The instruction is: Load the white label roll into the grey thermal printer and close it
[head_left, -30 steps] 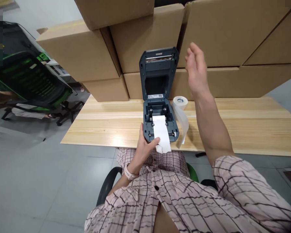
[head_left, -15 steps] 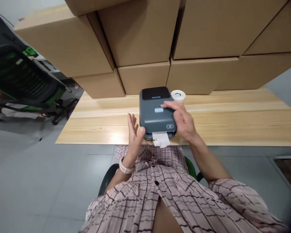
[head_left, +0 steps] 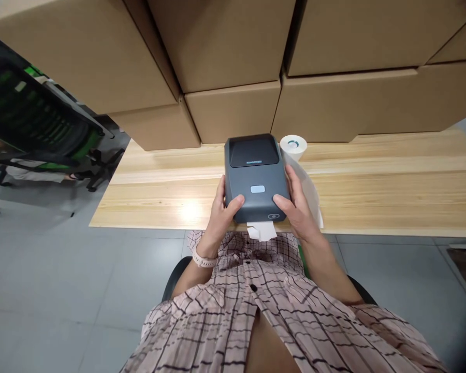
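A dark grey label printer [head_left: 252,178] sits near the front edge of the wooden table, its lid down. A torn white paper strip [head_left: 262,231] sticks out of its front. My left hand [head_left: 221,212] grips the printer's left side, thumb on the top front corner. On the right side, my right hand [head_left: 298,210] holds it the same way, thumb on top and fingers along the side. Behind my right hand stands a white paper roll [head_left: 293,146], with a loose band of paper [head_left: 312,197] running from it toward the table's front edge.
Large cardboard boxes [head_left: 233,111] are stacked along the back of the wooden table [head_left: 159,202]. A black and green office chair [head_left: 34,114] stands at the left, with part of another person beside it.
My left hand has closed onto the printer's left side. My right hand has moved from the printer's top to its right side. The loose paper band now shows at the right.
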The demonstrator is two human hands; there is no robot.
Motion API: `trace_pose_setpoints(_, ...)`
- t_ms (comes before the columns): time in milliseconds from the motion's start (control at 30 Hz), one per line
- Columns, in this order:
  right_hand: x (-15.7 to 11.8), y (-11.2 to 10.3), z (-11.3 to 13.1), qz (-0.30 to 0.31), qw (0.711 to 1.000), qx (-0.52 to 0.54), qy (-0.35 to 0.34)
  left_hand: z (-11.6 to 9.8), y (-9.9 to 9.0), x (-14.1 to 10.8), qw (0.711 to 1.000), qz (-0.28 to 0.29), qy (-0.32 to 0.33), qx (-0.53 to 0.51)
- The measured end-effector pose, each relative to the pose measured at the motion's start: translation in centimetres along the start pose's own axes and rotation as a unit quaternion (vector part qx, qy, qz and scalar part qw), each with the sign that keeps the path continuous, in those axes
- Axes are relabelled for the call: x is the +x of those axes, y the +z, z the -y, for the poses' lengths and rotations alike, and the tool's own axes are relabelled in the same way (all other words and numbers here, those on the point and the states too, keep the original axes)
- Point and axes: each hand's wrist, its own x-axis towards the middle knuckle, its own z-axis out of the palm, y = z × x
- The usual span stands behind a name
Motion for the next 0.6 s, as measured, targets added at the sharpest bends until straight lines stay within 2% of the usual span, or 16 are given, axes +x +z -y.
trace_pose_setpoints(200, -0.3, 0.4, 0.1, -0.02, 0.999, -0.033, -0.017, -0.1, -0.1, 0.4, 1.0, 0.004, 0.007, 0.01)
trace_pose_setpoints(267, -0.3, 0.4, 0.1, -0.021, 0.998, -0.054, -0.023, 0.4, 0.0, -0.3, 0.999, -0.016, 0.016, 0.028)
trace_pose_setpoints(333, -0.2, 0.3, 0.0, -0.033, 0.998, -0.04, -0.02, 1.4, 0.2, -1.9, 0.991, -0.095, 0.051, 0.075)
trace_pose_setpoints(400, -0.2, 0.4, 0.1, -0.051, 0.999, -0.008, -0.013, 2.6, 0.4, -3.9, 0.964, -0.214, 0.105, 0.121)
trace_pose_setpoints(433, -0.1, 0.4, 0.1, -0.06, 0.998, 0.005, -0.01, 3.1, 0.5, -4.9, 0.952, -0.252, 0.123, 0.119)
trace_pose_setpoints(467, -0.1, 0.5, 0.2, -0.066, 0.998, 0.011, -0.009, 3.6, 0.6, -5.7, 0.962, -0.23, 0.103, 0.103)
trace_pose_setpoints(533, -0.1, 0.7, 0.2, -0.074, 0.997, 0.01, -0.01, 3.9, 0.9, -6.5, 0.995, -0.09, -0.007, 0.037)
trace_pose_setpoints(567, -0.1, 0.8, 0.2, -0.076, 0.997, 0.01, -0.012, 3.8, 1.1, -6.6, 0.997, -0.006, -0.078, -0.007)
trace_pose_setpoints(600, -0.1, 0.8, 0.1, -0.076, 0.997, 0.015, -0.013, 3.6, 1.3, -6.4, 0.987, 0.062, -0.141, -0.051)
